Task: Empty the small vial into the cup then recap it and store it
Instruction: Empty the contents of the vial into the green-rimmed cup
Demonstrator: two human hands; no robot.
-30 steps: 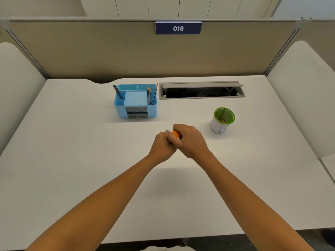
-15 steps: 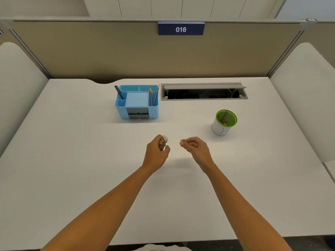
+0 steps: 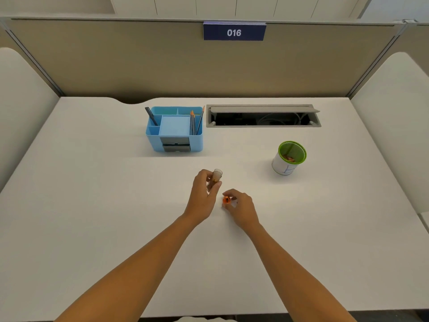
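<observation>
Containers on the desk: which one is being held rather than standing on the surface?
The small clear vial, uncapped, in the left hand. The green-rimmed white cup and blue desk organiser stand free.

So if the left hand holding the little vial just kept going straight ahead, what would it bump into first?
Probably the blue desk organizer; the left hand and vial point roughly toward its right end, though it might slip past.

Blue plastic desk organizer sits at back centre of white table, grey cable tray right of it, green-rimmed white cup nearer, right.
</observation>
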